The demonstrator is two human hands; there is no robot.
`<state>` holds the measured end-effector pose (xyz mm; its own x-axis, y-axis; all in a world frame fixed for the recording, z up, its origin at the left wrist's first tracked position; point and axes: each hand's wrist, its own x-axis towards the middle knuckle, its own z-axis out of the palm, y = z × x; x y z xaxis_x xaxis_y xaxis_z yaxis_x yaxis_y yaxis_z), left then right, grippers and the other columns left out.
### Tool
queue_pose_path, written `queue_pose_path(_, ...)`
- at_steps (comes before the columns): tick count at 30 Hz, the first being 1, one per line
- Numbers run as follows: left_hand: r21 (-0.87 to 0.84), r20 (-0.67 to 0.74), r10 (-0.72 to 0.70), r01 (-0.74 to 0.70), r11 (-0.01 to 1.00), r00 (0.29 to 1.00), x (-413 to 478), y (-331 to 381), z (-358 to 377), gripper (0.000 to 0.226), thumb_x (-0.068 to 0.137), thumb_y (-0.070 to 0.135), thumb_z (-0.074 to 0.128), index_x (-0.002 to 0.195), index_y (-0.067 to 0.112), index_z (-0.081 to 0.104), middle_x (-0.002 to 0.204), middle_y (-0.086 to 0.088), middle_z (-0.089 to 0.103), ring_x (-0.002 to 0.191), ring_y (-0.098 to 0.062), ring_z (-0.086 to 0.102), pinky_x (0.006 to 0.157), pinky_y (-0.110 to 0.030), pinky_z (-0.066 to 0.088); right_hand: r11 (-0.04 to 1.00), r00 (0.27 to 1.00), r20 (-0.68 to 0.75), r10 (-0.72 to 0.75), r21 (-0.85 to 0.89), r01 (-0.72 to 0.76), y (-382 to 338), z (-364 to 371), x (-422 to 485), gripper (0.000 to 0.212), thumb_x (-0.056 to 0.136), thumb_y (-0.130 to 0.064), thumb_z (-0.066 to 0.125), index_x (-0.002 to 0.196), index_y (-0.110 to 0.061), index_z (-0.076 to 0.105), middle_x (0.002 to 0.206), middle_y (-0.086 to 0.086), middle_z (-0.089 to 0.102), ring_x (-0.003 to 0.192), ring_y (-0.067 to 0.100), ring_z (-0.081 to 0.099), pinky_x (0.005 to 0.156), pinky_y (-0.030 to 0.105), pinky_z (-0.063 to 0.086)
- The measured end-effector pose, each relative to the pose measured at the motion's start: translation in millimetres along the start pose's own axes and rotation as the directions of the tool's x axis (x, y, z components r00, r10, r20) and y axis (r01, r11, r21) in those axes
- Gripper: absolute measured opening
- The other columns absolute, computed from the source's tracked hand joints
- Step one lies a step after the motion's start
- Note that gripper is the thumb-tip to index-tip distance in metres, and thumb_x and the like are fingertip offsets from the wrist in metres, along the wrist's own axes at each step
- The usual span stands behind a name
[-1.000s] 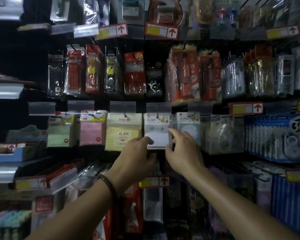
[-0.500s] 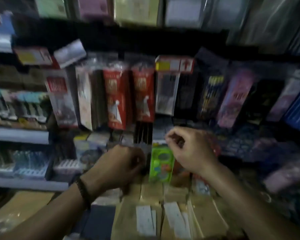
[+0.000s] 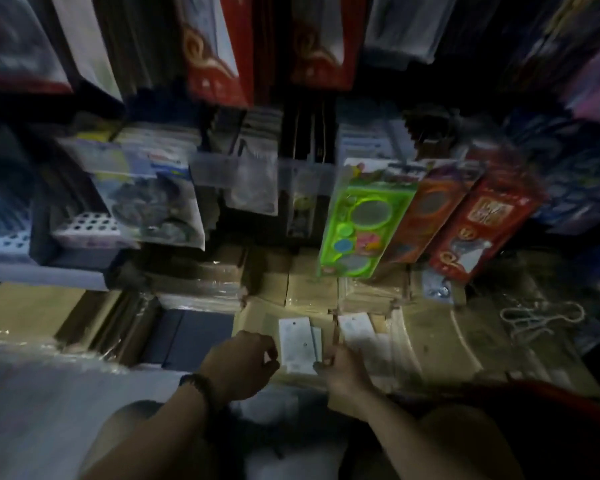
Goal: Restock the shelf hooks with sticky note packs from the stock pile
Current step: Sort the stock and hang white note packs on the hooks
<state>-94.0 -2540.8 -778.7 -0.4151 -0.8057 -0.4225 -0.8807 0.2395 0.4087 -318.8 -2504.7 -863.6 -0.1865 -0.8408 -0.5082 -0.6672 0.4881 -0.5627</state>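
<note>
The view looks down at the stock pile, which is blurred and dim. A white sticky note pack (image 3: 297,341) lies flat on brown wrapped bundles (image 3: 312,292), and a second white pack (image 3: 357,329) lies just right of it. My left hand (image 3: 243,365), with a dark bracelet on the wrist, hovers at the first pack's left edge with loosely curled fingers and holds nothing. My right hand (image 3: 343,374) is at that pack's lower right corner, its fingertips against the edge. Whether they pinch the pack is unclear. The shelf hooks with sticky notes are out of view above.
Hanging goods crowd the space above the pile: a green toy pack (image 3: 357,230), red packets (image 3: 478,223) and clear bags (image 3: 156,206). A dark blue box (image 3: 194,337) lies left of the pile. A plastic-wrapped bundle (image 3: 32,368) sits at lower left, with my knees below.
The view swung from the sticky note hooks down to the pile on the floor. Both hands left the hanging white pack and dropped to the white pack lying on the bundles.
</note>
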Motion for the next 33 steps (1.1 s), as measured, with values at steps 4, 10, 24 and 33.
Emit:
queue_pose_path(4,-0.094,0.035,-0.092,0.095,0.991,0.995,22,-9,32,0.026,0.100,0.052,0.060,0.122,0.040,0.066,0.119,0.009,0.073,0.102,-0.012,0.070,0.091,-0.037,0.061,0.989,0.990,-0.045,0.130,-0.071,-0.133,9,38,49,0.035,0.097,-0.037,0.072,0.124,-0.016,0.066,0.122,0.002,0.071,0.111,0.021,0.069,0.082,0.030,0.054)
queue_pose_path(10,-0.071,0.133,-0.134,0.144,0.987,0.982,40,-13,33,0.037,0.105,0.054,0.055,0.136,0.033,0.061,0.136,0.003,0.065,0.120,-0.019,0.065,0.099,-0.039,0.058,0.955,0.945,-0.144,0.295,0.020,-0.295,7,69,101,0.074,0.085,-0.049,0.082,0.138,-0.006,0.052,0.129,0.011,0.067,0.114,0.030,0.067,0.095,0.044,0.059)
queue_pose_path(24,-0.052,0.120,-0.153,0.160,0.986,0.981,42,-4,27,0.039,0.105,0.053,0.055,0.136,0.032,0.060,0.147,-0.002,0.061,0.130,-0.027,0.063,0.103,-0.042,0.058,0.949,0.883,-0.355,0.308,0.051,-0.311,5,107,122,0.083,0.075,-0.036,0.094,0.137,-0.010,0.045,0.137,0.014,0.058,0.123,0.035,0.064,0.095,0.043,0.061)
queue_pose_path(33,-0.571,-0.024,-0.236,0.180,0.801,0.972,43,3,19,0.047,0.105,0.055,0.054,0.140,0.024,0.051,0.137,-0.008,0.066,0.116,-0.025,0.067,0.095,-0.037,0.054,0.922,0.977,-0.200,0.071,0.387,0.012,-56,32,62,0.035,0.067,-0.049,0.070,0.093,-0.026,0.070,0.081,-0.006,0.077,0.072,0.017,0.074,0.060,0.039,0.062)
